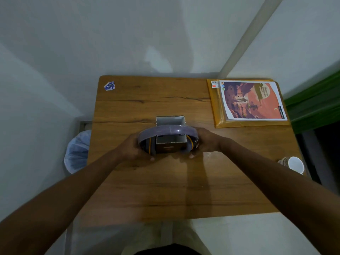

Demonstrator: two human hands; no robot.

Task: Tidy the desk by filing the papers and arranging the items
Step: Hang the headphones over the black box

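Both hands are closed around a purple headset (pixel 168 130) at mid-desk. The left hand (pixel 132 148) cups one earcup, the right hand (pixel 204 142) the other, fingers curled under the cups with the tips showing at the near edge. Between the fingers, inside the band's arc, stands a small open box (pixel 170 142); its far flap rises just beyond the band.

The papers (pixel 253 100) already lie on a yellow folder (pixel 219 111), well beyond the right fingers at the far right corner, so filing looks largely done. The step in hand appears to be arranging: seating the headset over the box.

A paper cup (pixel 295 163) lies tipped, well right of the right fingers.

Next move probably calls for an even release from both sides so the band keeps straddling the box, then righting the cup.
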